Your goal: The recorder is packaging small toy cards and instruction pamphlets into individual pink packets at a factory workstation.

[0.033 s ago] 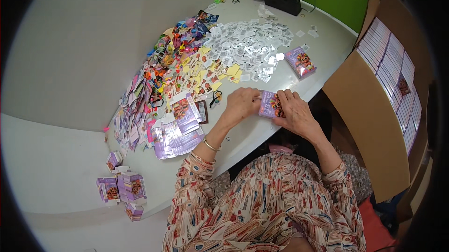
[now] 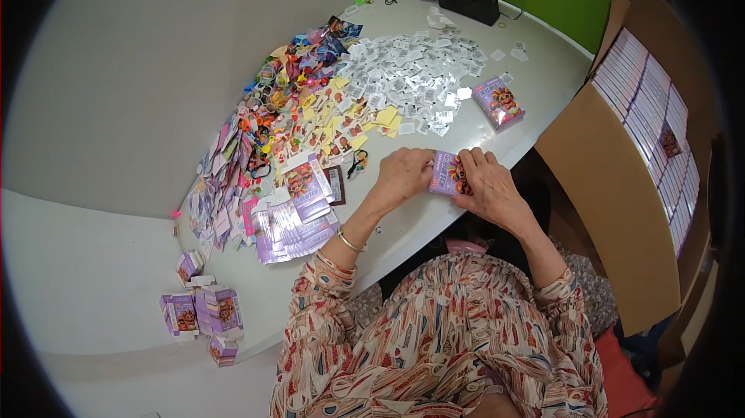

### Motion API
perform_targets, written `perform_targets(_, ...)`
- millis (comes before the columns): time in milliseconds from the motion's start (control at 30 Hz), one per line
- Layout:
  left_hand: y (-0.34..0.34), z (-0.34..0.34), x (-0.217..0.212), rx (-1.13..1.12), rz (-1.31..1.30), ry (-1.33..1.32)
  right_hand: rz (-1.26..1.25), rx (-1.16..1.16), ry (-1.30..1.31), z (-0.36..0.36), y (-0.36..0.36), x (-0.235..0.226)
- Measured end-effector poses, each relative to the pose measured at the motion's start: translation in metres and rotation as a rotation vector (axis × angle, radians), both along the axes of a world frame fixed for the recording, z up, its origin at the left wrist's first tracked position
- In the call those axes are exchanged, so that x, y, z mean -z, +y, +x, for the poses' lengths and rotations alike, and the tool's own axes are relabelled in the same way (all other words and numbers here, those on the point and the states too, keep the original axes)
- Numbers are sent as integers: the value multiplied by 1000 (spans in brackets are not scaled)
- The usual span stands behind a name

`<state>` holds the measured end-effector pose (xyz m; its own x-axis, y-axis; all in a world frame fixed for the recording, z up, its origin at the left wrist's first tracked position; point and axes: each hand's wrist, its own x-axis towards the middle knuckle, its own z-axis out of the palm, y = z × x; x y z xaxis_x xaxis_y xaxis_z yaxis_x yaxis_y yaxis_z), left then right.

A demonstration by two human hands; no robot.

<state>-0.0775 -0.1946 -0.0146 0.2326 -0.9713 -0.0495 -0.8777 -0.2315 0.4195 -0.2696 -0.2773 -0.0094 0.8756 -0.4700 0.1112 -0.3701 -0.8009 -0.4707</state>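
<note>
A small purple carton (image 2: 445,174) with a colourful cartoon figure on it is held between both hands above the front edge of the table. My left hand (image 2: 403,173) is closed at its left end, fingertips at the edge. Curled over the right end is my right hand (image 2: 490,187), its thumb underneath and fingers on top. What the left fingertips press on is partly hidden. Another purple carton (image 2: 498,103), standing closed, is on the table beyond my right hand. To the left lies a stack of flat purple cartons (image 2: 291,232), fanned out.
Heaped across the table (image 2: 403,239) are white printed slips (image 2: 419,69), yellow cards (image 2: 337,119), colourful trinkets (image 2: 272,100) and small packets (image 2: 221,185). Opened purple cartons (image 2: 209,309) sit at left. A black tape dispenser (image 2: 469,3) stands behind. At right, a cardboard box (image 2: 613,193) holds rows of cartons.
</note>
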Motion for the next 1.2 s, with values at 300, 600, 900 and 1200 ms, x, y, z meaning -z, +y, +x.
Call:
perform_targets(300, -17, 65, -28, -133, 30, 642, 32, 87, -59, -1, -6, 6)
perform_targets(600, -40, 87, 47, -176, -489, -367, 17, 104, -91, 2, -7, 10)
perform_targets(900, -19, 67, 9, -273, -510, -46, -27, 158, 31, -6, -4, 2)
perform_targets(1200, 13, 32, 46, -132, -506, -95, -62, 143, 42, -3, -2, 3)
